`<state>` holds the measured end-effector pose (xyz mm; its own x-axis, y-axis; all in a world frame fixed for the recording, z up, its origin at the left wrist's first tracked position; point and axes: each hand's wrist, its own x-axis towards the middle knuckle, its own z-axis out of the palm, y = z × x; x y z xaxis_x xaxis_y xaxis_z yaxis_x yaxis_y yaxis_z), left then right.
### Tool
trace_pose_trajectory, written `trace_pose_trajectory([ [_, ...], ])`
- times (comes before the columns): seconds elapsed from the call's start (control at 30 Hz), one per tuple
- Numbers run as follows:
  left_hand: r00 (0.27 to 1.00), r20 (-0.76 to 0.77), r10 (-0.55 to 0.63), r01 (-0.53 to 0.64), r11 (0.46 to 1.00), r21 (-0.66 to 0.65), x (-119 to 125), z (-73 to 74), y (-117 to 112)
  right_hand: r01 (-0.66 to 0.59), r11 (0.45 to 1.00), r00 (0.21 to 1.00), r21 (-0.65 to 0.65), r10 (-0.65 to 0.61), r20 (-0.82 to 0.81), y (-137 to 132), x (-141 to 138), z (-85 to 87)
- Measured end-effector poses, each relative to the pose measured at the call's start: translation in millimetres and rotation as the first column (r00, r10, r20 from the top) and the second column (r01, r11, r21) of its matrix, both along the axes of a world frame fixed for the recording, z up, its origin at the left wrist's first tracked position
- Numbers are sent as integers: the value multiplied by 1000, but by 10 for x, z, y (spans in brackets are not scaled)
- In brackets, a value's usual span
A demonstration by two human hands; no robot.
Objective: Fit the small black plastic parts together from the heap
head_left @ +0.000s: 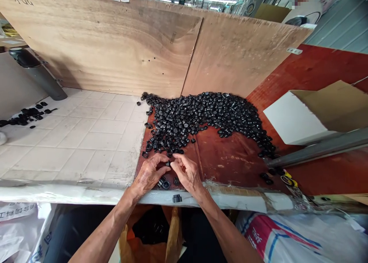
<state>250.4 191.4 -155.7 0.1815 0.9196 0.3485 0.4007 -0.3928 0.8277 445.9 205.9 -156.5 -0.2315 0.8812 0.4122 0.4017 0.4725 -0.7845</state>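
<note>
My left hand [148, 174] pinches a small black plastic part [168, 164] between thumb and forefinger. From the other side, my right hand [187, 173] has its thumb and fingers closed at the same part, with the tips partly hiding it. Just beyond both hands spreads a big pile of small black plastic parts [207, 110], some ring-shaped. Under my hands lie a few more black parts [163, 183]. Another black part [177, 198] shows at the white front edge between my wrists; whether it rests there or is in the air, I cannot tell.
A plywood board [123, 44] stands behind the pile. To the left are pale tiles [94, 136], a grey tube [47, 79] and scattered black pieces [25, 116]. An open cardboard box [296, 117] and yellow-handled scissors [289, 180] are at right. Below the edge sits an open bag [174, 232].
</note>
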Motion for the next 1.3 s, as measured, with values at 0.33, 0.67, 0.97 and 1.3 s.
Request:
trace_pose_trajectory([
  [0.33,1000,20,1,0,998,-55,1,-44,3,-84,995,986,-59,74,-150,11,7,-82],
  [0.67,999,21,-40,41,999,-23,2,11,-15,-96,991,990,-95,85,-115,15,17,-83],
  [0.97,990,115,-76,77,997,-8,1,-24,0,-77,987,997,-140,73,-37,-14,6,51],
  [1.3,995,90,-49,52,998,-27,-6,-88,12,-180,970,971,-164,148,-190,44,64,-33],
])
